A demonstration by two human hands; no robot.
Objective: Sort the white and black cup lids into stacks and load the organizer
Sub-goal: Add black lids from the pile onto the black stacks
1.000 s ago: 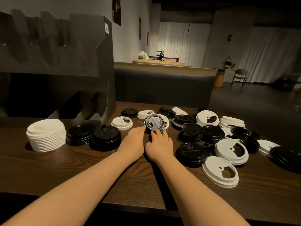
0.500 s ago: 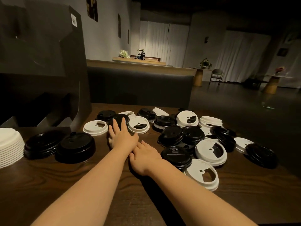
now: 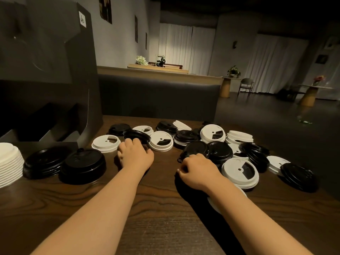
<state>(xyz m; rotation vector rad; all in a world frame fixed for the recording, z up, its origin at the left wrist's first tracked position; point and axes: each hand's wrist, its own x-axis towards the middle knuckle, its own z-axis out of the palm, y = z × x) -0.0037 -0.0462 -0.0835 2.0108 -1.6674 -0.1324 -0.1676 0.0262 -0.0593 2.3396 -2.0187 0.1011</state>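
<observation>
**Both hands on black lids among the scattered pile**

Taking the dark organizer [image 3: 49, 70] at the back left of the wooden table [image 3: 147, 227] as the landmark: a stack of white lids [image 3: 9, 162] sits in front of it at the far left edge of the view. Just right of that stack, still in front of the organizer, lie a low stack of black lids [image 3: 43, 162] and a taller black stack [image 3: 82, 167], the two touching or nearly so.

Off the organizer's right front corner rests a single white lid [image 3: 106, 143]. Beside it the left hand [image 3: 135, 155] reaches forward with its fingers curled over the near rim of a tilted black lid [image 3: 137, 135], gripping it. Behind that lid, farther from the viewer and right of the organizer's side wall, are another black lid [image 3: 117, 128] and a white one [image 3: 144, 129].

Well to the right of the organizer, the right hand [image 3: 196, 172] is curled, its fingers pinching the edge of a black lid [image 3: 197, 149] at the near side of the loose pile [image 3: 230, 144]. That pile of mixed white and black lids spreads across the table's right half, many overlapping. A large white lid [image 3: 240, 173] lies just right of the right hand, and a black lid [image 3: 298, 177] sits at the pile's far right edge.
</observation>
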